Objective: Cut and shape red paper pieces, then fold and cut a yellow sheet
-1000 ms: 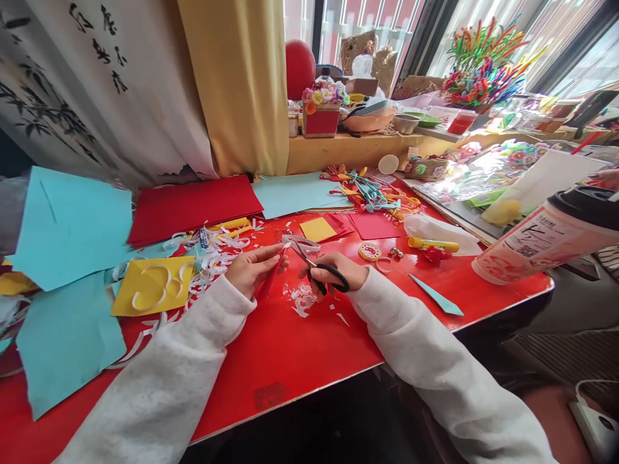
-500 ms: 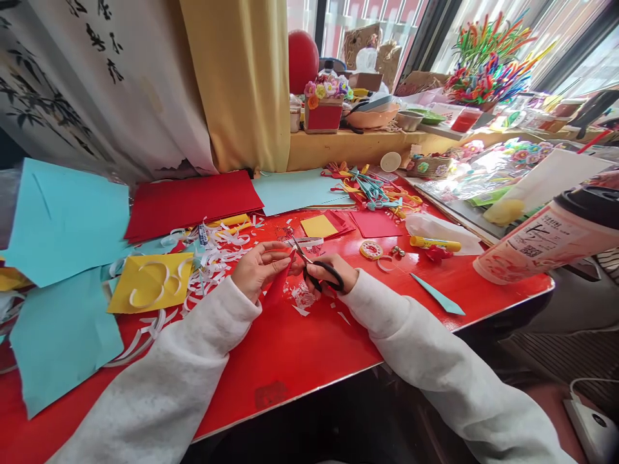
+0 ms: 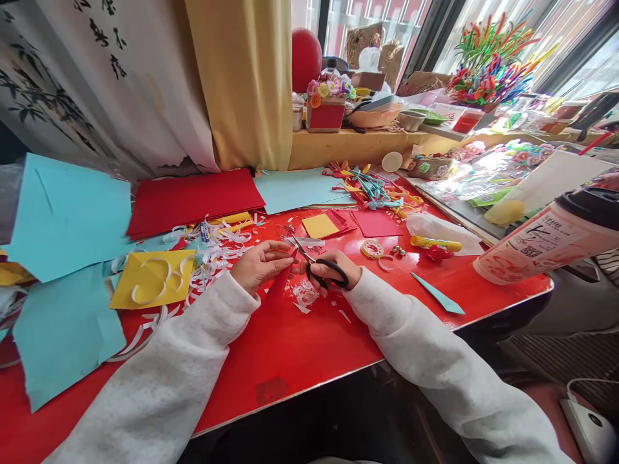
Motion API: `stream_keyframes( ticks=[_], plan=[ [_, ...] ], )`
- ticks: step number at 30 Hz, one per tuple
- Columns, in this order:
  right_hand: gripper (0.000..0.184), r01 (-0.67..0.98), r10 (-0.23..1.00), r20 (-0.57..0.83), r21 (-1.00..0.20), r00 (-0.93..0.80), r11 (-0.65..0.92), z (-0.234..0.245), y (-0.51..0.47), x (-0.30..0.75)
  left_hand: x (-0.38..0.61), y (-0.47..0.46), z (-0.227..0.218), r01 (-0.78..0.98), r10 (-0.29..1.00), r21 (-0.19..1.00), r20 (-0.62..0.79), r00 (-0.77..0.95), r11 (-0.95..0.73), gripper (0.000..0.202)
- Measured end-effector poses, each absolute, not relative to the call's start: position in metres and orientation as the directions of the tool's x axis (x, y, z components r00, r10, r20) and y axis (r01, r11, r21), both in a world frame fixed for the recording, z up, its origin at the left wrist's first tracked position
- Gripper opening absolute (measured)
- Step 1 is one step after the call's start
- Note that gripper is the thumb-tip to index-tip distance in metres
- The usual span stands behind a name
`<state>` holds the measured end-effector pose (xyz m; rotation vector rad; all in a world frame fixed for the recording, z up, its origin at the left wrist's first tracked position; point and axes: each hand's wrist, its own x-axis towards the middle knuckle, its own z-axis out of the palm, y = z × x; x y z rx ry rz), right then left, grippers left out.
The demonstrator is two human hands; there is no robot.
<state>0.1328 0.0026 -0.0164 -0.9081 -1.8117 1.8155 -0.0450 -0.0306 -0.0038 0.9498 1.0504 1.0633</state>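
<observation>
My left hand [image 3: 264, 265] pinches a narrow folded piece of red paper [image 3: 279, 288] near its upper tip, and the rest hangs down toward the table. In my right hand [image 3: 344, 269] is a pair of scissors with black handles [image 3: 333, 273]. The scissor blades point up and left, close beside the paper's tip; whether they touch it I cannot tell. Under my hands lies a small heap of white paper scraps [image 3: 305, 293]. Beyond them are a yellow paper square [image 3: 320, 225] and red paper squares [image 3: 377, 223].
White paper strips [image 3: 217, 258] and light blue sheets [image 3: 68, 335] cover the left side. Red sheets [image 3: 193, 201] lie at the back. On the right are a roll of tape [image 3: 372, 249], a glue stick [image 3: 436, 243], a blue paper piece [image 3: 439, 294] and a large drink cup [image 3: 546, 241].
The scissors and my right hand have shifted slightly right, away from the paper's tip. My left hand still holds the red paper. The whole view has moved a little.
</observation>
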Motion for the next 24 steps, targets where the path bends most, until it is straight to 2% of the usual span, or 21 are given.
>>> stream_keyframes(
  ticks=[4,9,15,21,24],
  plan=[
    [0.045,0.096,0.71,-0.112,-0.993,-0.695,-0.062,-0.018,0.003,0.133,-0.047,-0.03,-0.005,-0.102,0.955,0.967,-0.208,0.212,0.234,0.034],
    [0.039,0.106,0.71,-0.112,-0.993,-0.695,-0.053,-0.014,0.001,0.134,-0.054,-0.03,-0.006,0.06,0.956,0.983,-0.181,0.232,0.172,0.034],
    [0.038,0.134,0.707,-0.123,-0.99,-0.696,-0.041,-0.01,0.0,0.135,-0.06,-0.029,-0.003,0.096,0.962,0.985,-0.161,0.22,0.143,0.032],
    [0.038,0.149,0.703,-0.145,-0.987,-0.696,-0.056,-0.01,0.0,0.135,-0.068,-0.028,0.003,0.184,0.962,0.971,-0.187,0.199,0.151,0.038],
    [0.037,0.162,0.706,-0.158,-0.985,-0.691,-0.062,-0.009,0.0,0.134,-0.071,-0.026,0.003,0.192,0.97,0.974,-0.153,0.187,0.117,0.033]
  ],
)
